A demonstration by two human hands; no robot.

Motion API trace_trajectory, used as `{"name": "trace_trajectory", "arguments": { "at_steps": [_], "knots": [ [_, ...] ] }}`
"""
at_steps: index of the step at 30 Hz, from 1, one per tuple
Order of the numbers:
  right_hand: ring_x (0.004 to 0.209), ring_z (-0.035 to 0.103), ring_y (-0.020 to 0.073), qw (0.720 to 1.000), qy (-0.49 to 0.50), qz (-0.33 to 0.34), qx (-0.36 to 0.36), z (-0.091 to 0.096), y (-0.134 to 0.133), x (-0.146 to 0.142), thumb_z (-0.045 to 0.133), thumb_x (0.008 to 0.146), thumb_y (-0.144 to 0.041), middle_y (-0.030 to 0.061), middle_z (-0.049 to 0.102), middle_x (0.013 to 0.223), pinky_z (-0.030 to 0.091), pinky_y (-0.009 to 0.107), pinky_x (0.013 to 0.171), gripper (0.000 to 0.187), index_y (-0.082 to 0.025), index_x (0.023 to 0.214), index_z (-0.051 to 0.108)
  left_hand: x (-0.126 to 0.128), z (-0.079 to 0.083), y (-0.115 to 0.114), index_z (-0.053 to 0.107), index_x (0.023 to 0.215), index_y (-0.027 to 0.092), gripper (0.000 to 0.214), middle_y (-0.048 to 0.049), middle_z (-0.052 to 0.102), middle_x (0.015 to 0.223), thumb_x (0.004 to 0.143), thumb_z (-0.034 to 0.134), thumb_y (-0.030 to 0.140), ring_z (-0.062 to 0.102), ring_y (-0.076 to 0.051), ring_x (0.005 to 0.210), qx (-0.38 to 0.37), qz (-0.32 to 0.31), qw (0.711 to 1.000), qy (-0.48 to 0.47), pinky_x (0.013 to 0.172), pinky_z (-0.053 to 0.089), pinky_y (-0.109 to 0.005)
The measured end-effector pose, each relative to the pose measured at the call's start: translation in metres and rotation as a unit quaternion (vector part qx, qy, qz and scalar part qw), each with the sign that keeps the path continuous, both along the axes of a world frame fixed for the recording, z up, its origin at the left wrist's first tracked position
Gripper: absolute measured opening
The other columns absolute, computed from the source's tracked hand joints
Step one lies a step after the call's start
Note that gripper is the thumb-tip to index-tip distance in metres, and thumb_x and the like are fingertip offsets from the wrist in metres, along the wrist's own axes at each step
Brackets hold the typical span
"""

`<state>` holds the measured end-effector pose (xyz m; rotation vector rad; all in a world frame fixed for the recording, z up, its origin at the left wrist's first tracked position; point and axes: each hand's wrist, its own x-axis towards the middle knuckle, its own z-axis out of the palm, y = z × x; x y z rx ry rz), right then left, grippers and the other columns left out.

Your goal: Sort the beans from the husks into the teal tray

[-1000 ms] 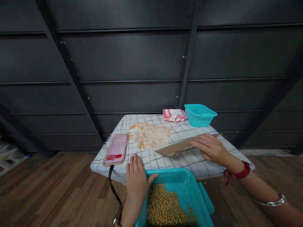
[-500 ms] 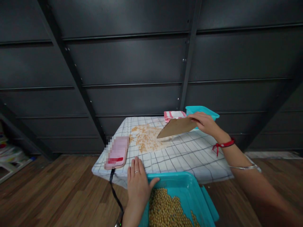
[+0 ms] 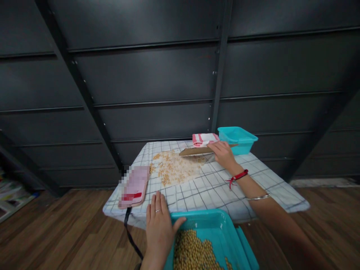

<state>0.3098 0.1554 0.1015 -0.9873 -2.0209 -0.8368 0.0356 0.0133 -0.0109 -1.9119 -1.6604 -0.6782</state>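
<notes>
My right hand (image 3: 224,154) reaches to the far side of a small table covered by a checked cloth (image 3: 225,187). It grips a brown cardboard piece (image 3: 197,151) held edge-down just behind a spread of yellow beans (image 3: 174,168). My left hand (image 3: 159,221) lies flat with fingers together on the table's near edge, its thumb against the rim of a teal tray (image 3: 222,228) holding many beans. The tray sits below the table edge, close to me.
A pink phone case (image 3: 133,182) with a black strap lies at the table's left edge. A striped pink cloth (image 3: 204,138) and a small teal bin (image 3: 237,138) stand at the back. Dark metal panels rise behind. Wooden floor lies all around.
My right hand carried the cardboard from the table's near right side to the far side and lowered it behind the beans. My left hand stayed at the tray rim.
</notes>
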Motion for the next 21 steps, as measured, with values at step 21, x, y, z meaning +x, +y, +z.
{"name": "trace_trajectory", "arguments": {
  "at_steps": [21],
  "knots": [
    [0.081, 0.05, 0.0205, 0.999, -0.015, 0.036, -0.004, -0.021, -0.007, -0.012, 0.035, 0.07, -0.001, 0.0069, 0.062, 0.084, 0.032, 0.037, 0.075, 0.044, -0.019, 0.103, 0.058, 0.005, 0.002, -0.008, 0.044, 0.121, -0.002, 0.091, -0.0272, 0.049, 0.125, 0.072, 0.025, 0.072, 0.043, -0.035, 0.118, -0.049, 0.0, 0.999, 0.003, 0.093, 0.038, -0.049]
  ]
}}
